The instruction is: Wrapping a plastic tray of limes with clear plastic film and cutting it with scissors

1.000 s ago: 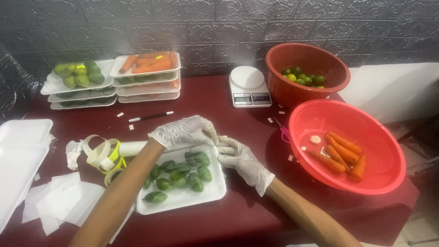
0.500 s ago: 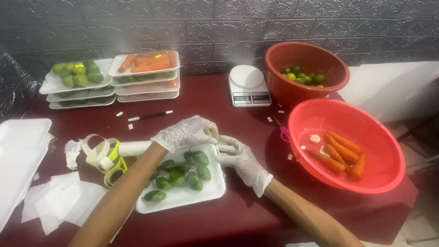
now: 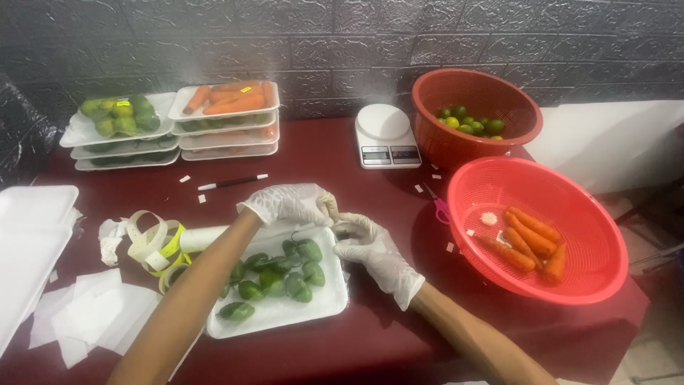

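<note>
Film [image 3: 285,229] from the roll [image 3: 206,237] is what both gloved hands seem to be working, at the far edge of the tray [image 3: 324,303] of limes [image 3: 274,274]. To do this well, I judge the sheet should be drawn taut and level over the fruit, with the tray kept from sliding.

The left hand [image 3: 288,203] is curled, fingers bent down over the film just beyond the tray; it looks pinched on it, though the film itself is too clear to see surely. The right hand [image 3: 370,246] sits just beside it, touching the tray's far corner, fingers partly closed; whether it grips film I cannot tell.

Near the left hand lie loose label strips [image 3: 153,242]. Beyond the right hand stands a scale [image 3: 385,135]; further to its right, a basket [image 3: 605,235] of carrots [image 3: 527,239].
</note>
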